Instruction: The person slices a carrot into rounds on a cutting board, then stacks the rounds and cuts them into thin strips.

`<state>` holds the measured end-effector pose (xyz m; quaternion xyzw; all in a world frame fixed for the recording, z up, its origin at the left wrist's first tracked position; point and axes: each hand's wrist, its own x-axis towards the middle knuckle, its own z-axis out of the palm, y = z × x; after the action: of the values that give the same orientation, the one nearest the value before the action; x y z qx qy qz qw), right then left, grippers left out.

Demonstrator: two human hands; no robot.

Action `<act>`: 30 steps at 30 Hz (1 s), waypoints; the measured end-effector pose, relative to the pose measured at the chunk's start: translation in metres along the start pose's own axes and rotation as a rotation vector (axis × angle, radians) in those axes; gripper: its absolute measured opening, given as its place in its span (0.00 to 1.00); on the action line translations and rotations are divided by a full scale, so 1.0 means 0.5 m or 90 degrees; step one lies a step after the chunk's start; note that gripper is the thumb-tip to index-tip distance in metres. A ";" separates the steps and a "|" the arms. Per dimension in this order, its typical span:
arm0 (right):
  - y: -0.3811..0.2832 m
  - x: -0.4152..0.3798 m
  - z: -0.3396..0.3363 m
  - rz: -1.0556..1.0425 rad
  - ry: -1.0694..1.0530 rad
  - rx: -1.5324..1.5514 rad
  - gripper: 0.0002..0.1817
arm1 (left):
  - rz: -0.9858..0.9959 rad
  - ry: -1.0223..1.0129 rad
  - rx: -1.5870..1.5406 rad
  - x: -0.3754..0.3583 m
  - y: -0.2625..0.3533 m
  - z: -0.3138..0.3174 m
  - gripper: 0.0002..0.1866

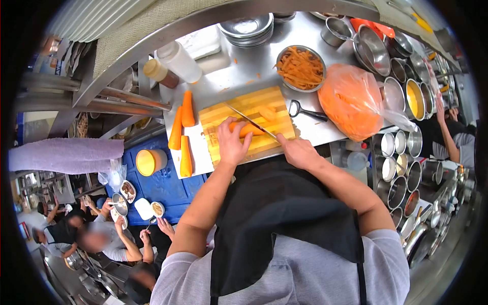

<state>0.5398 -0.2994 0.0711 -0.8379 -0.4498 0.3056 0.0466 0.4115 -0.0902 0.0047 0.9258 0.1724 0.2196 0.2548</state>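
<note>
On a yellow wooden cutting board, my left hand presses a peeled carrot with curled fingers. My right hand grips the handle of a knife, whose blade lies across the carrot and points up and left. Some cut orange pieces lie behind the blade. Left of the board are whole peeled carrots. A black-handled peeler rests just right of the board, below a metal bowl of carrot peelings.
A clear bag of orange contents sits at the right, near many metal containers. Squeeze bottles and stacked metal bowls stand behind. People with bowls are around a blue surface at lower left; another person's arm shows far right.
</note>
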 end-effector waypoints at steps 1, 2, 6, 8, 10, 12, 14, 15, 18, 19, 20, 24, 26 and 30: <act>0.001 -0.003 0.002 0.004 -0.003 0.005 0.24 | 0.000 -0.006 -0.001 -0.005 -0.002 0.003 0.18; 0.003 -0.006 0.002 -0.003 0.003 0.014 0.24 | 0.011 0.011 0.019 -0.007 -0.003 0.005 0.18; -0.005 -0.018 -0.003 -0.019 0.054 0.030 0.17 | 0.045 0.059 0.060 0.000 -0.007 0.013 0.16; -0.021 -0.022 -0.015 -0.004 0.046 0.021 0.19 | 0.043 0.067 0.059 0.002 -0.006 0.013 0.15; -0.034 -0.025 -0.025 0.010 0.037 0.011 0.20 | 0.079 0.075 0.051 0.001 -0.007 0.012 0.14; -0.041 -0.027 -0.031 0.000 0.053 0.009 0.20 | 0.082 0.082 0.049 0.000 -0.010 0.017 0.14; -0.046 -0.028 -0.033 0.002 0.047 0.008 0.20 | 0.085 0.089 0.047 -0.001 -0.010 0.018 0.13; -0.048 -0.028 -0.033 0.003 0.046 0.005 0.20 | 0.084 0.091 0.051 0.000 -0.008 0.017 0.13; -0.053 -0.029 -0.032 0.009 0.035 -0.013 0.20 | 0.086 0.100 0.054 0.002 -0.009 0.022 0.14; -0.054 -0.030 -0.032 0.008 0.032 -0.013 0.20 | 0.091 0.108 0.054 0.001 -0.010 0.024 0.14; -0.055 -0.032 -0.031 0.002 0.046 0.004 0.17 | 0.088 0.107 0.054 0.001 -0.008 0.022 0.14; -0.066 -0.031 -0.042 0.009 0.039 0.018 0.15 | 0.080 0.096 0.057 0.001 -0.008 0.019 0.14; -0.068 -0.029 -0.040 0.011 0.031 0.012 0.15 | 0.077 0.095 0.056 0.002 -0.008 0.020 0.14; -0.061 -0.019 -0.020 0.004 0.041 -0.001 0.15 | 0.068 0.091 0.057 0.006 -0.006 0.021 0.13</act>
<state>0.5194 -0.2870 0.0943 -0.8490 -0.4452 0.2783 0.0597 0.4186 -0.0905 -0.0040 0.9262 0.1499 0.2903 0.1882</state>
